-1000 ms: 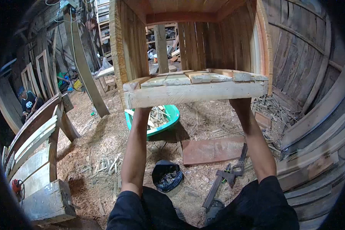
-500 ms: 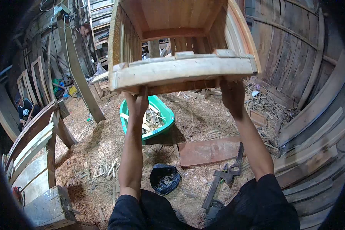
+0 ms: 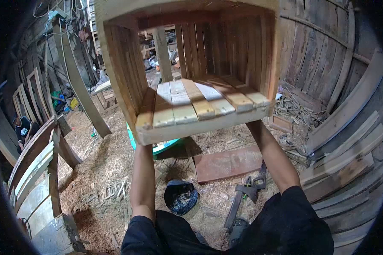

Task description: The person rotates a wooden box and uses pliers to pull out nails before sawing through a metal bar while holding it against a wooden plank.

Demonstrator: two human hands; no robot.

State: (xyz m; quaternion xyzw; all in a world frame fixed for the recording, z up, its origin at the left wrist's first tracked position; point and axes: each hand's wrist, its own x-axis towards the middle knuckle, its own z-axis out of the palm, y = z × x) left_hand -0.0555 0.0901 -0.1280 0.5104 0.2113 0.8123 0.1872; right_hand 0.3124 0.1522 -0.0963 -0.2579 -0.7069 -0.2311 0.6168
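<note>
A wooden box-like frame (image 3: 204,120), with a slatted floor, slatted sides and an open front, is held up in the air before me. My left hand (image 3: 144,149) supports it from below at the left front corner; the fingers are hidden behind the wood. Under the right front part, my right hand (image 3: 255,126) bears the other side, its fingers also out of sight. The slatted floor faces me, and gaps show between the boards at the back.
Below are a green tub (image 3: 168,147), a black plastic bag (image 3: 181,196), a reddish board (image 3: 228,164), a handsaw (image 3: 260,178) and a hatchet-like tool (image 3: 247,191) on sawdust. Curved planks (image 3: 349,170) lean at right. A seated person (image 3: 24,129) is at far left.
The wooden frame has tipped so its slatted floor now shows, and its front edge has come lower. It now covers both hands' fingers and most of the green tub.
</note>
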